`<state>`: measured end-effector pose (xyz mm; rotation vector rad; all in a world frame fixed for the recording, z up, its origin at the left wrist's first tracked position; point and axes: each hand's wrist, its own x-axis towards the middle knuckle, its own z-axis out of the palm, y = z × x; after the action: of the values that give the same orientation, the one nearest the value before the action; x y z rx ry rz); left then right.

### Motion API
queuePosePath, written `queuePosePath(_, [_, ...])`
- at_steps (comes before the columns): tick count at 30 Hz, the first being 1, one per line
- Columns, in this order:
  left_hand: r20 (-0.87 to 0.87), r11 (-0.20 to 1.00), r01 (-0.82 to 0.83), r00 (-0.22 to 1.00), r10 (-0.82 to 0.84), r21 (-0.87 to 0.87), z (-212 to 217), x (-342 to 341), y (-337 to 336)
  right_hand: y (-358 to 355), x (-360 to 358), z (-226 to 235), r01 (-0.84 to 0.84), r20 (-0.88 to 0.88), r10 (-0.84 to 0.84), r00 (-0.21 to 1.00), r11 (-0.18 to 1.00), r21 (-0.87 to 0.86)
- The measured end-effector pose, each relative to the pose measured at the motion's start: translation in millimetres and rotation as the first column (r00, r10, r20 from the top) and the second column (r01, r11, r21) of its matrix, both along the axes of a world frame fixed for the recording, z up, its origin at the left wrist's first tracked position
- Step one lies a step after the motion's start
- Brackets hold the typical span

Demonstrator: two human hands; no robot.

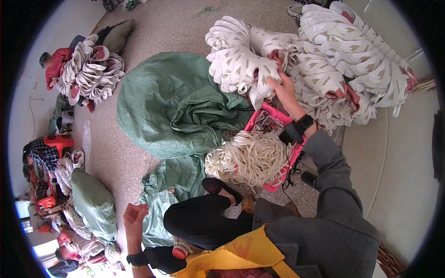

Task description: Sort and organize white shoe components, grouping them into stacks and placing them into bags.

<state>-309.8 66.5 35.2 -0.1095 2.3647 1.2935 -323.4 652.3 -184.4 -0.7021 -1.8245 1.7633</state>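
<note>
My right hand (283, 89) reaches forward to a row of nested white shoe uppers (232, 58) and is closed on the near end one, the shoe upper (265, 82). Below that arm sits a pink basket (295, 155) with a large heap of cream-white shoelaces (259, 155) piled on its near side. On the left, my left hand (135, 217) is raised beside my knee, its fingertips pinched together. Whatever may be between them is too small to make out. Dark red lining shows inside some of the uppers.
A big green woven sack (160, 102) lies crumpled left of the basket. More stacked uppers (352, 55) fill the far right by the wall. A yellow apron (236, 252) covers my lap. At the left, people (44, 157) sit among other bundles and a full green sack (92, 201).
</note>
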Motion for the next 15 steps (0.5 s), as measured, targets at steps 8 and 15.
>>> queuePosePath(8, [0.047,0.998,0.056,0.997,-0.058,0.041,-21.9,2.0,-4.3,46.7,56.2,-125.2,0.146,0.225,-0.196,0.954,0.964,0.22])
queuePosePath(15, [0.047,0.999,0.043,0.998,-0.043,-0.002,-15.1,11.0,-26.0,38.6,11.7,-54.0,0.194,0.189,-0.275,0.943,0.912,0.36])
